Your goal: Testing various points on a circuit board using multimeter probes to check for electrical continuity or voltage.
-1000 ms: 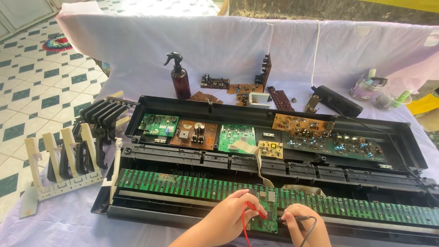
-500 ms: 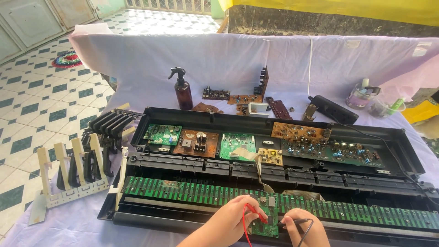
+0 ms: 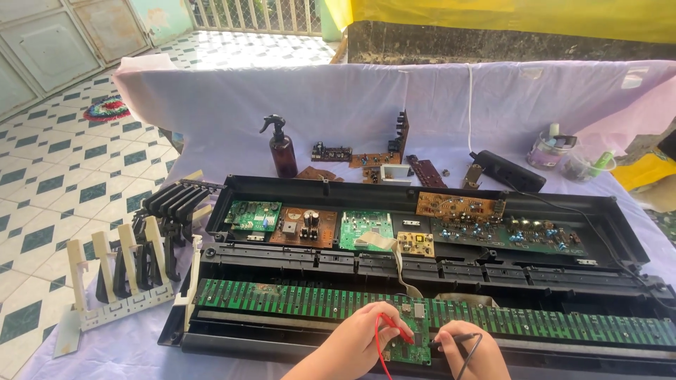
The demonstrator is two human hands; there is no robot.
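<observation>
Green contact board ran along the front of the opened black keyboard case, nearest us. We saw the left hand curled over its middle, fingers pinched shut on a red probe with a red lead looping down. Right hand sat just beside it, fingers closed round a black probe, black lead trailing toward us. Both tips touched the small green board between the 2 hands. Left of the case we noted loose white and black key sets standing on the lilac cloth. Further back inside the case, several circuit boards lay in a row: green board, brown board, another green one, small yellow one, long dark one. Beyond the case stood a brown spray bottle, brown board scraps, a black power strip and a jar. Tiled floor lay far left.
</observation>
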